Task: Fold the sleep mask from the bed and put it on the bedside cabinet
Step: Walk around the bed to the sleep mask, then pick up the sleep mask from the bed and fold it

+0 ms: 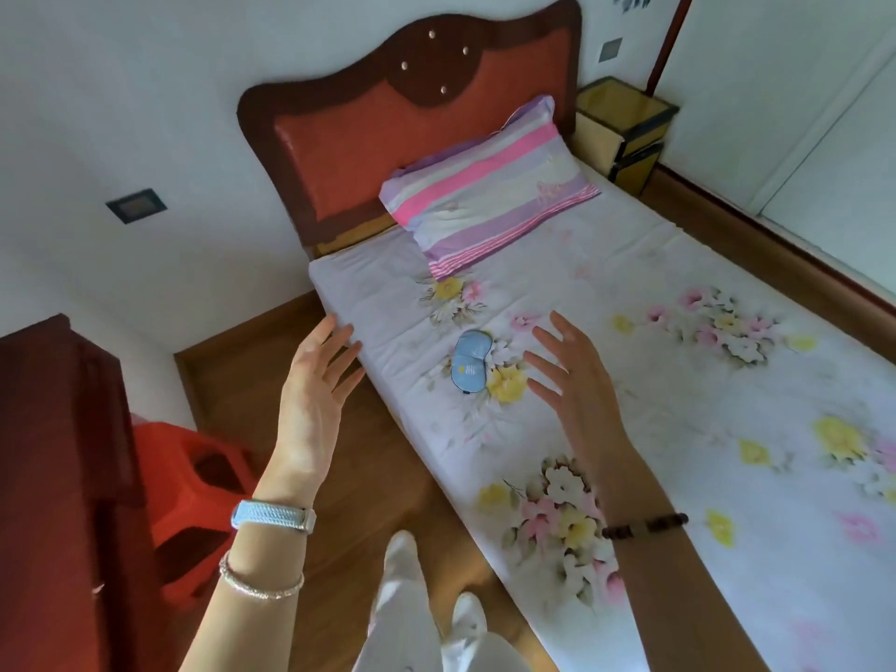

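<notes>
Lying flat on floral bed sheet point(630, 293), near bed's left edge: blue sleep mask point(469, 362), unfolded, nothing on top of it. Striped pillow point(489, 206) further up by headboard point(388, 114), well apart from mask. Yellow bedside cabinet point(625, 128) at far corner beyond pillow. Red plastic stool point(194, 492) on wooden floor at left, beside dark red furniture point(58, 477). Left hand point(312, 385) raised over bed edge, fingers spread wide, empty. Right hand point(577, 380) above sheet just right of mask, fingers spread wide, not touching it.
</notes>
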A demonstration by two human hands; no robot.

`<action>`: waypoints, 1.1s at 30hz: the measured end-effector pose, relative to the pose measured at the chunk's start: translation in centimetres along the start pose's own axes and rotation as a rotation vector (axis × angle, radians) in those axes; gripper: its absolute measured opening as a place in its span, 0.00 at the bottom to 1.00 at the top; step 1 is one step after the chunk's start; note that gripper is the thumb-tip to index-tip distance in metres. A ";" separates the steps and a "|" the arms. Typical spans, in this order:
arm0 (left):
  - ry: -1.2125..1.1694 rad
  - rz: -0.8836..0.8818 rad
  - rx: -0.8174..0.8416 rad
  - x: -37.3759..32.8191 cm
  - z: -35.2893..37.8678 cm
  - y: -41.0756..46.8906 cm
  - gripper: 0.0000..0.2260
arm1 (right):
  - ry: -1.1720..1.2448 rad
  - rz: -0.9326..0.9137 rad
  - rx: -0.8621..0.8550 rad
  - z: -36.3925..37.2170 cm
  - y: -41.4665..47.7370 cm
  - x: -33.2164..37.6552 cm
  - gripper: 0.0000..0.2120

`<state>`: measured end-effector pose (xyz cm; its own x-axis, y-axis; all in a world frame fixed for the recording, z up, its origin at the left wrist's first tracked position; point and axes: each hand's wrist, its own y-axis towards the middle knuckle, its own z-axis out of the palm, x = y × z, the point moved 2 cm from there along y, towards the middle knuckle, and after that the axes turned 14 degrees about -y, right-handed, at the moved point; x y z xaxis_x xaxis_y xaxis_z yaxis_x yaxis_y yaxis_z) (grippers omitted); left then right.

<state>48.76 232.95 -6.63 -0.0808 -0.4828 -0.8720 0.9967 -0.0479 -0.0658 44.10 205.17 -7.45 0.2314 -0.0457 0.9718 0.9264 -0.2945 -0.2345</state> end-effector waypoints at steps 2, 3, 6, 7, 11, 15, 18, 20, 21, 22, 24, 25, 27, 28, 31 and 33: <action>0.019 -0.045 0.007 0.8 0.1 3.0 0.22 | -0.008 0.024 -0.033 0.4 2.3 -0.2 0.16; 0.030 -0.068 0.014 1.2 0.1 4.6 0.21 | -0.007 0.046 -0.053 0.7 3.5 -0.2 0.17; 0.060 -0.138 0.037 2.4 0.0 9.6 0.19 | -0.027 0.079 -0.089 1.7 6.8 -0.3 0.17; 0.073 -0.163 0.046 2.8 -0.1 11.3 0.18 | -0.039 0.079 -0.096 2.2 7.9 -0.2 0.16; 0.072 -0.288 0.053 4.5 -0.5 18.1 0.17 | -0.075 0.134 -0.155 4.1 12.3 -0.4 0.11; 0.135 -0.391 0.082 7.5 -1.4 24.0 0.14 | -0.088 0.218 -0.219 5.1 17.0 -2.3 0.13; 0.216 -0.438 0.116 10.3 -1.9 27.1 0.14 | -0.090 0.280 -0.253 5.3 19.9 -5.1 0.17; 0.257 -0.471 0.098 12.5 -2.3 28.4 0.14 | -0.100 0.328 -0.266 5.2 21.6 -7.3 0.18; 0.270 -0.488 0.085 13.8 -2.6 28.8 0.15 | -0.101 0.353 -0.273 5.0 22.3 -8.5 0.18; 0.290 -0.504 0.075 15.1 -2.8 29.1 0.15 | -0.103 0.376 -0.278 4.9 23.2 -9.7 0.18; 0.339 -0.539 0.062 18.0 -3.3 29.7 0.15 | -0.106 0.413 -0.282 4.5 25.0 -12.3 0.18; 0.357 -0.559 0.048 19.6 -3.6 30.0 0.15 | -0.108 0.428 -0.280 4.2 25.9 -13.7 0.18; 0.388 -0.598 0.021 23.1 -4.6 30.4 0.15 | -0.114 0.459 -0.273 3.9 27.8 -16.7 0.18; 0.403 -0.614 0.011 24.8 -5.0 30.6 0.15 | -0.118 0.469 -0.265 3.7 28.8 -18.2 0.18; 0.428 -0.661 -0.014 30.5 -6.5 31.1 0.14 | -0.141 0.488 -0.225 3.4 32.0 -23.4 0.18; 0.426 -0.703 -0.046 34.1 -7.3 31.4 0.15 | -0.149 0.490 -0.208 3.4 34.0 -26.9 0.17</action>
<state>77.40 221.31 -41.98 -0.6844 0.0202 -0.7288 0.7153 -0.1753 -0.6765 70.43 199.63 -41.62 0.6742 -0.0933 0.7326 0.6251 -0.4560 -0.6334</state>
